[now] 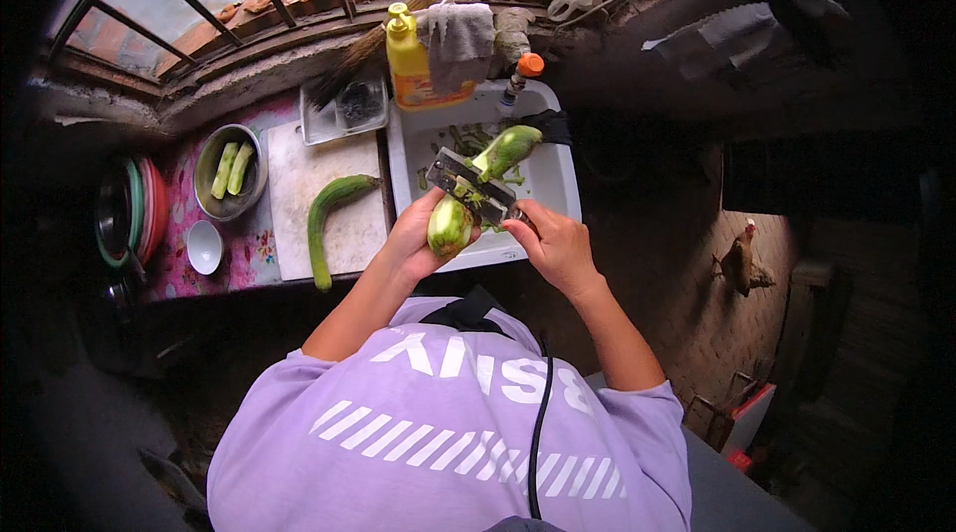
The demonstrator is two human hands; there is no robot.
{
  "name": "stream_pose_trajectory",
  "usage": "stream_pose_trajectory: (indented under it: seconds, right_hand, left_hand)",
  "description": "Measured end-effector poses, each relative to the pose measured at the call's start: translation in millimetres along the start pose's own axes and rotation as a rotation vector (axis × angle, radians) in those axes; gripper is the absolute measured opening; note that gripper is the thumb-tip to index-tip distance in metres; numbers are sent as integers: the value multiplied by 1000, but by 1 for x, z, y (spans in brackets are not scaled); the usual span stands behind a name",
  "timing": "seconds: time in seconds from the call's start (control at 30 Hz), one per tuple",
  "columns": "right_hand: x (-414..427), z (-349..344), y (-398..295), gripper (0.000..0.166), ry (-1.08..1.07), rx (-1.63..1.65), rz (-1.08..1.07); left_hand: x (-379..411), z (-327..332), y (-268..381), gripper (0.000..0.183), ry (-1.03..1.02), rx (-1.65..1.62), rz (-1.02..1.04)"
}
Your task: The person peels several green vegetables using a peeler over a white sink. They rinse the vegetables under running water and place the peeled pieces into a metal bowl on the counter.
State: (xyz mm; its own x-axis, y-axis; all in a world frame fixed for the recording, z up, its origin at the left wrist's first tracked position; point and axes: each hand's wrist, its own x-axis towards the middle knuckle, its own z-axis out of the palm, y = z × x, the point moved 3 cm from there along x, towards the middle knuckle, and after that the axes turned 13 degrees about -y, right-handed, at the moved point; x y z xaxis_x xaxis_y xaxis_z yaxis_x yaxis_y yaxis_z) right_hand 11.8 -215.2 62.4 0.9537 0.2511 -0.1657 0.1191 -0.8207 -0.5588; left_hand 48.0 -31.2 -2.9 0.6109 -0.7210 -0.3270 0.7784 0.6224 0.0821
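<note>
Over the white sink (556,159), my left hand (420,237) grips the lower end of a long, partly peeled green gourd (511,151). My right hand (554,244) is closed on the handle of a wide metal peeler or knife-like blade (472,186), which lies across the gourd's middle and hides part of it. Bits of green peel cling to the blade. More peelings (469,138) lie in the sink. An unpeeled curved green gourd (321,222) rests on the white cutting board (287,196) to the left. Two peeled pieces (232,168) lie in a metal bowl (259,192).
A yellow pump bottle (407,65), a grey cloth (457,47) and an orange-topped tap (530,65) stand behind the sink. A metal tray (317,125) touches the board. A small white bowl (205,247) and stacked basins (142,211) are left. A chicken (741,263) is on the floor.
</note>
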Motion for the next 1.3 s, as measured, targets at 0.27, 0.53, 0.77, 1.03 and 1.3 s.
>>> stream_pose_trajectory:
  seconds: [0.27,0.53,0.77,1.03,1.3]
  right_hand:
    - [-6,10,9,25,25,1019,-70]
    - [45,3,14,52,288,1602,77]
    - [50,5,-17,34,487,969,-81]
    - [45,3,-5,34,596,1157,79]
    - [39,32,-3,49,575,1173,149]
  left_hand:
    - [4,3,10,39,24,103,30]
    - [2,8,0,45,-64,299,-136]
    - [11,20,1,32,-41,890,-114]
    - [35,6,-6,22,-13,1120,43]
    - [35,-2,-5,30,45,1451,68]
